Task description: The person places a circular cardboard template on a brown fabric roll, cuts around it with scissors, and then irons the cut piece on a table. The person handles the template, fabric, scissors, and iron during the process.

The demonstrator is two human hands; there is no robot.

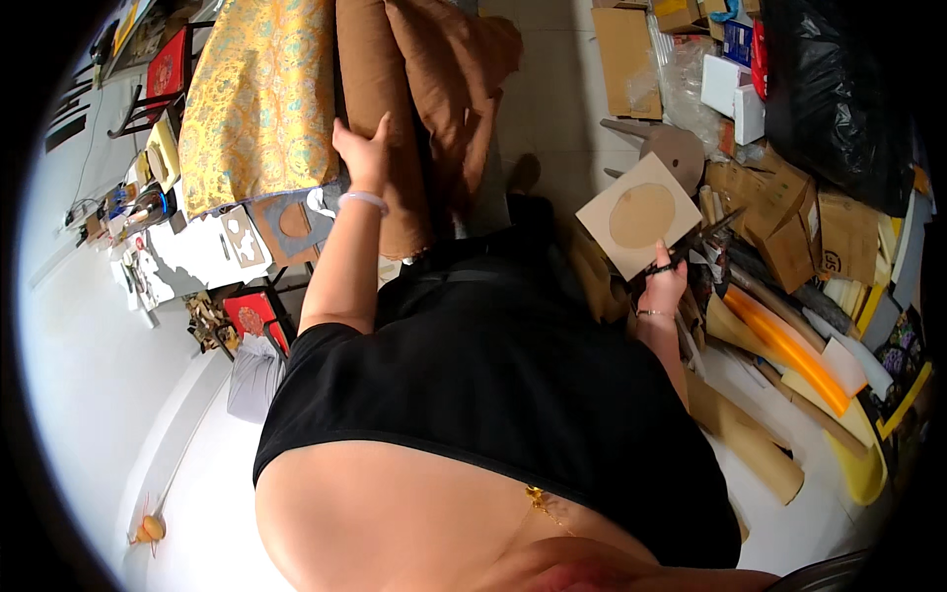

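Observation:
My left hand point(365, 163) rests against a roll of brown cloth point(373, 59), thumb and fingers spread apart. Gold brocade fabric with a pale blue pattern point(258, 99) hangs just left of that roll, and looser brown cloth point(439, 74) drapes on its right. Off to my right side, my right hand point(663, 288) is closed round dark-handled scissors point(718, 229) and the lower corner of a tan square of card point(604, 209). A darker oval point(643, 215) shows in the middle of the card; whether it is drawn, cut or a separate piece, I cannot tell.
Cardboard boxes point(764, 212), a large black plastic bag point(829, 109) and several rolls, one orange point(789, 345), crowd the right. On the left stand a white table point(182, 261) with cut pieces and red-backed chairs point(258, 314). A grey-brown stool point(676, 148) sits beyond the card.

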